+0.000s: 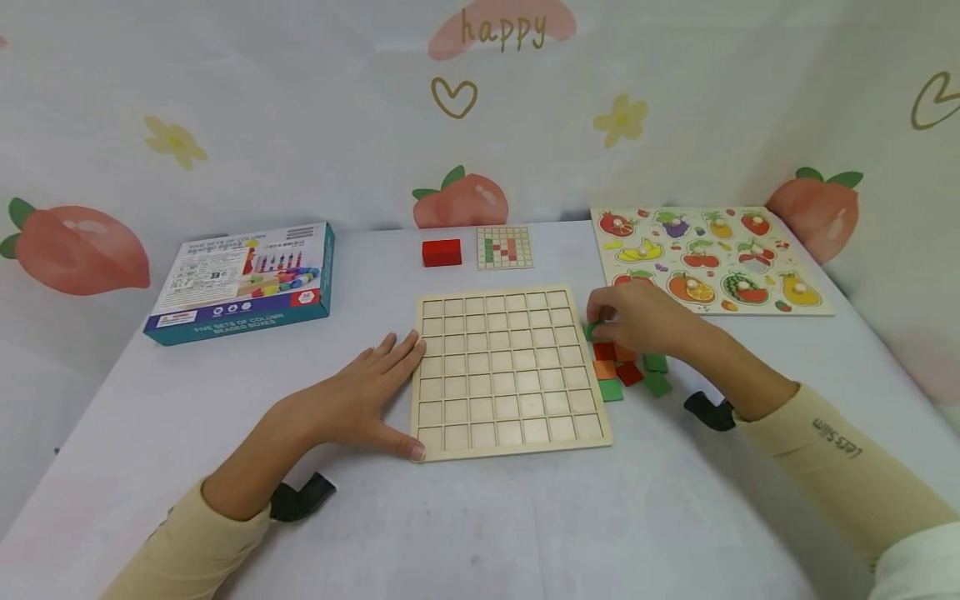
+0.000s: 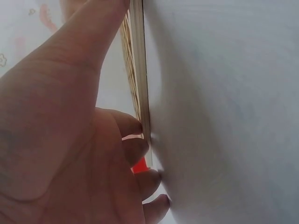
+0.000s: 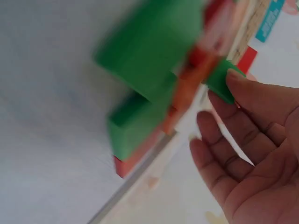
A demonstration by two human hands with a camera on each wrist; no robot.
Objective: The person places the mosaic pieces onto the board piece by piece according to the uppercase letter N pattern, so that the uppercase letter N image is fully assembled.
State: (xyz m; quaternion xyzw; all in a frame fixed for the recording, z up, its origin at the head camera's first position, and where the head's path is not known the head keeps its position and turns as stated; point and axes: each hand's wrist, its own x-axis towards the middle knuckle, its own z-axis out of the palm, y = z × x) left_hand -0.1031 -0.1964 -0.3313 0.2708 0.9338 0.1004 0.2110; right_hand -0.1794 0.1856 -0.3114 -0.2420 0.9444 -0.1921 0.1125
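A pale wooden grid board, its squares bare, lies flat in the middle of the table. My left hand rests against its left edge, fingers and thumb spread straight. Beyond the board's right edge, my right hand pinches a green square tile between thumb and index finger; the other fingers are loosely bent. Beneath and in front of that hand lie several loose tiles: an orange tile, a red tile and a green tile among them. The hand partly covers this group.
Behind the board stand a red block and a small card with a coloured grid pattern. A boxed beads set lies at the back left. At the back right is a fruit puzzle board, partly behind my right hand.
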